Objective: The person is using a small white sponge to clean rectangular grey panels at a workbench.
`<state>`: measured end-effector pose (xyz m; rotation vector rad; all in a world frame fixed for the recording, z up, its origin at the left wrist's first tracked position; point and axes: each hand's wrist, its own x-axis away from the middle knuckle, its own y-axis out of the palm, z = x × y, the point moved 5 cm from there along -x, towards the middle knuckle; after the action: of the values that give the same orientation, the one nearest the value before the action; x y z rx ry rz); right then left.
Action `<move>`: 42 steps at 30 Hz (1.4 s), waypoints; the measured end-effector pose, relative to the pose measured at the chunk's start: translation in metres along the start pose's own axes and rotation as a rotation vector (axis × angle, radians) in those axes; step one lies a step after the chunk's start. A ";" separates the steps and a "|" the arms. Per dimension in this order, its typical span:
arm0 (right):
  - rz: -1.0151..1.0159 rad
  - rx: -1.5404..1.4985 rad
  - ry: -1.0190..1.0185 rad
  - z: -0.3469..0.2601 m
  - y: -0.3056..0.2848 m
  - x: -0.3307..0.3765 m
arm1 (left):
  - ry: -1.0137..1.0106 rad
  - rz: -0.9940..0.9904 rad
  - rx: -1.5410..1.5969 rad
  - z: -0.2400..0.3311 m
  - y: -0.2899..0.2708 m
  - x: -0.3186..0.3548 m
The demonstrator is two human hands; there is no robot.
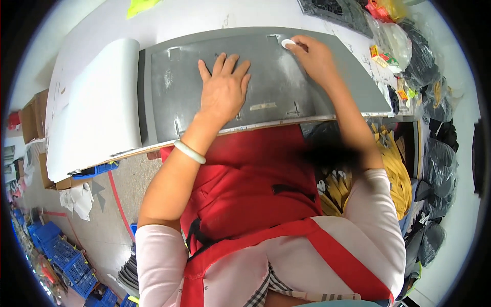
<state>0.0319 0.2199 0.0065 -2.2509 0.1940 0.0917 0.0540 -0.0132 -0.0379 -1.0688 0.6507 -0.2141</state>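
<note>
Currently the left hand lies spread flat on the grey sheet covering the table, while the right hand pinches a white disc against its far edge; uneven pressure could shift the sheet and smear the mark.

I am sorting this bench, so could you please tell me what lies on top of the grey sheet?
On the grey sheet the left hand rests flat, and the right hand presses a small white piece near its far edge. Whatever sits beneath the palms is covered.
</note>
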 end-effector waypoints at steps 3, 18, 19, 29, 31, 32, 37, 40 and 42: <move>0.082 0.109 -0.152 0.001 0.005 -0.033 | -0.012 -0.003 -0.021 0.002 -0.003 -0.001; 0.002 0.361 -0.425 -0.003 0.033 -0.065 | -0.016 0.003 0.036 -0.001 -0.001 -0.001; 0.009 0.368 -0.440 -0.004 0.034 -0.065 | -0.018 0.001 0.037 -0.001 -0.001 -0.001; 0.034 -0.109 0.020 0.023 0.029 -0.069 | -0.025 0.023 -0.011 0.000 -0.001 -0.001; -0.001 -0.040 0.023 0.021 0.029 -0.070 | -0.030 0.020 -0.010 -0.001 0.000 -0.001; -0.038 0.024 0.018 0.016 0.030 -0.073 | -0.032 0.021 -0.014 -0.002 0.000 -0.001; -0.162 -0.063 0.046 0.001 0.028 -0.080 | -0.037 0.029 -0.075 -0.003 0.004 0.000; -0.135 -0.216 -0.070 -0.033 0.052 -0.083 | -0.002 0.027 -0.151 0.000 0.005 0.000; -0.245 -0.314 -0.191 -0.080 0.088 -0.074 | 0.009 0.039 -0.092 -0.001 0.005 0.001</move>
<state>-0.0565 0.1110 0.0001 -2.5402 -0.2132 0.2177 0.0536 -0.0122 -0.0434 -1.1431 0.6939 -0.1562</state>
